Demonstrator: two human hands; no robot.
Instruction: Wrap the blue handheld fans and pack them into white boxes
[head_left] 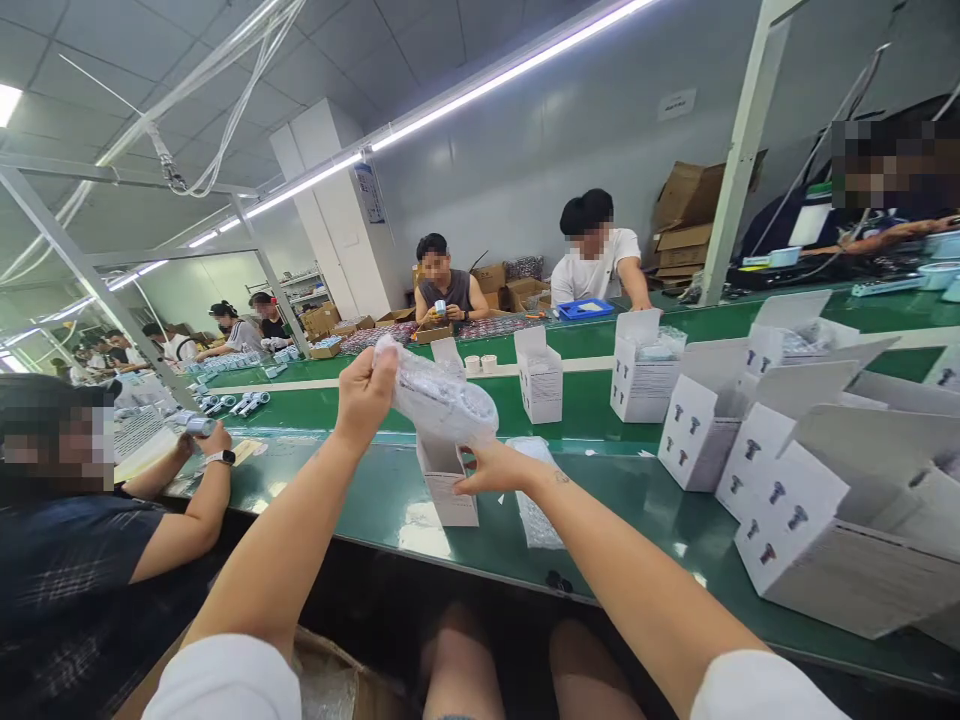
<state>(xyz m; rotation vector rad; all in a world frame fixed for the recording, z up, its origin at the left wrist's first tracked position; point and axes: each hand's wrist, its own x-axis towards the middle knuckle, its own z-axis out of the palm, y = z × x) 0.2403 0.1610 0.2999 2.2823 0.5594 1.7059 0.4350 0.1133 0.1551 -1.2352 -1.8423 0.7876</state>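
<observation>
1. Hanging aslant above the bench, our bubble-wrap pouch (pixel 442 390) sits in the air just over the small white box (pixel 448 500), its lower end close to the box's top; what lies inside the wrap we cannot tell.
2. Our left hand (pixel 365 388) grips the pouch by its upper end, fingers closed and thumb pressed on the plastic.
3. Our right hand (pixel 495 468) has thumb and fingers around the upper right side of the white box, which stands upright on the green bench (pixel 337 490).
4. Just right of that box we see a second pouch (pixel 536 505) lying flat on the bench, with a small black piece (pixel 559 581) near the front edge.
5. Farther back, we have another white box (pixel 541 388) standing with its flap up, and beside it a box (pixel 645 375) with clear wrap showing at its top.
6. To our right, several open printed boxes (pixel 832 560) crowd together.
7. At our left, a co-worker wearing a watch (pixel 220 457) holds a round grey part (pixel 199 426).
8. Across from us two more people sit, one in a white shirt (pixel 600 262) behind a blue tray (pixel 585 309).
</observation>
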